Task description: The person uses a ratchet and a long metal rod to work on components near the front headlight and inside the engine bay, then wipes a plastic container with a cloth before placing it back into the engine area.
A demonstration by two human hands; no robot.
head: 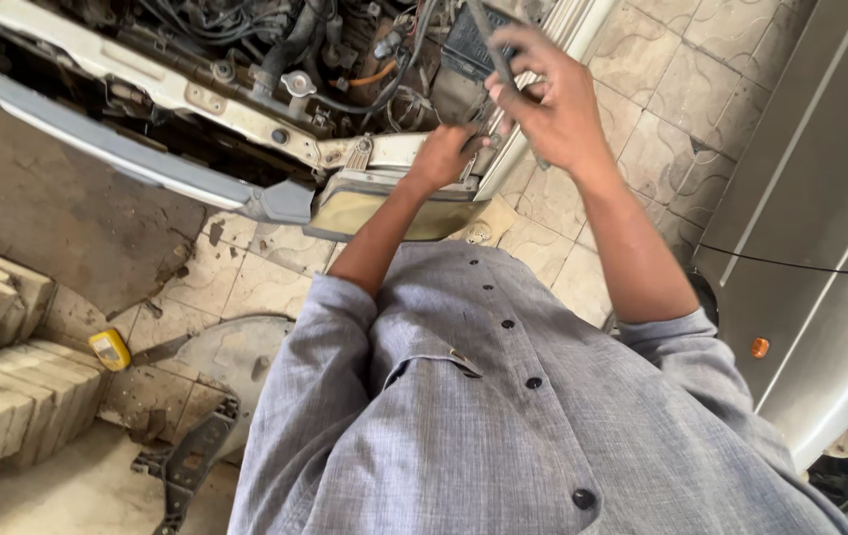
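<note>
I look down my grey buttoned shirt at the front of a white car with its engine bay (295,59) exposed. My right hand (548,104) is raised over the front corner, fingers curled around a thin dark tool or rod (488,45) that runs up out of view. My left hand (444,154) reaches forward and rests on the car body right behind the yellowed headlight (394,208). Whether the left hand grips something is hidden by its back.
Grey bumper strip (117,149) runs left along the car. Stacked bricks (3,367) stand at the left, with a small yellow object (110,349), a round metal plate (226,362) and a dark bracket (191,461) on the tiled floor. A silver car panel (820,228) stands right.
</note>
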